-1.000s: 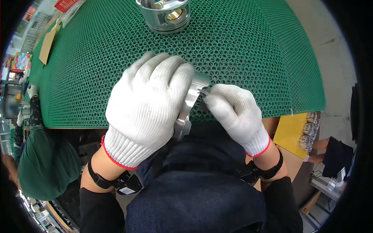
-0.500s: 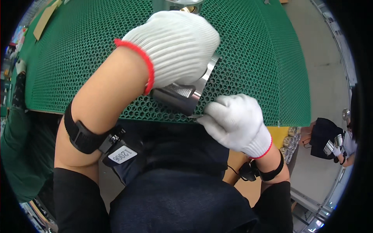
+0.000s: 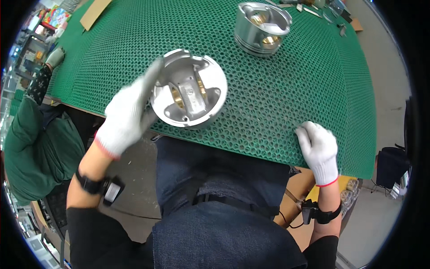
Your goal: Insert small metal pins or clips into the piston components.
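Observation:
A silver metal piston (image 3: 214,78) stands on the green mat (image 3: 251,116) with its hollow side up, brass-coloured pin bores showing inside. At its left side is my left hand (image 3: 127,112) in a white knit glove, blurred by motion. Its fingers are stretched along the piston's rim and the thumb is apart; whether they touch the metal I cannot tell. My right hand (image 3: 319,145), gloved too, rests near the mat's front edge at the right. Its fingers are curled closed, and what they may hold is hidden. A second piston (image 3: 253,38) stands farther back, hollow side up.
Small tools and loose pieces (image 3: 309,10) lie at the far right of the mat. A piece of cardboard (image 3: 94,13) is at the far left. A co-worker in a green top (image 3: 49,152) sits at the left, one gloved hand (image 3: 55,57) on the table edge.
The piston, tilted on its side under my left hand before, now stands hollow side up. My left hand has moved left; my right hand, with a thin metal tip showing earlier, has moved right.

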`<state>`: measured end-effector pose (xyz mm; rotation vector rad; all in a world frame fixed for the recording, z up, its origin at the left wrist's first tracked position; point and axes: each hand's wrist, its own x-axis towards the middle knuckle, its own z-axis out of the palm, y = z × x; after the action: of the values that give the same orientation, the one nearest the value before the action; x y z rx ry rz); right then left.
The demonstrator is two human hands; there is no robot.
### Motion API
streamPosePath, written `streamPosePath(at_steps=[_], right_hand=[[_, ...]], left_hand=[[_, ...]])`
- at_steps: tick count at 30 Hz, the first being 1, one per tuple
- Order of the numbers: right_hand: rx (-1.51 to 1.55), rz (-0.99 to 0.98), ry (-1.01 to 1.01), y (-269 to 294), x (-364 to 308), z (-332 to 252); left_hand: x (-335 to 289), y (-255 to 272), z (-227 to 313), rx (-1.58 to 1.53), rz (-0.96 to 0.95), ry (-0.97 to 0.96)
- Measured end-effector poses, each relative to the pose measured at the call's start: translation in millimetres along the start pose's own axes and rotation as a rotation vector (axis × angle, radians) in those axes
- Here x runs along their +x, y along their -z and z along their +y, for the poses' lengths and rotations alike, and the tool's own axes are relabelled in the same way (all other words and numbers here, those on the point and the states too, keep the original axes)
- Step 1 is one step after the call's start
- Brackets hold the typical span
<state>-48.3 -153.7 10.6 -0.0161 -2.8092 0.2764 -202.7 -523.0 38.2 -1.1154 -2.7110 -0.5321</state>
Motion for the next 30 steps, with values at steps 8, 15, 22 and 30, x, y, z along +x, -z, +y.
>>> streamPosePath(at_steps=[8, 15, 22, 30], right_hand=[[-0.123, 0.057, 0.024, -14, -16, 10], [-0.049, 0.143, 0.119, -10, 1, -5], [-0.070, 0.078, 0.039, -4, -17, 7], [0.044, 0.121, 0.055, 3, -14, 11]], left_hand=[[-10, 118, 43, -0.497, -1.136, -0.351], [51, 63, 17, 0.165, -0.371, -0.669], [95, 55, 11, 0.355, -0.453, -0.748], [154, 62, -81, 0.570, -0.433, 0.525]])
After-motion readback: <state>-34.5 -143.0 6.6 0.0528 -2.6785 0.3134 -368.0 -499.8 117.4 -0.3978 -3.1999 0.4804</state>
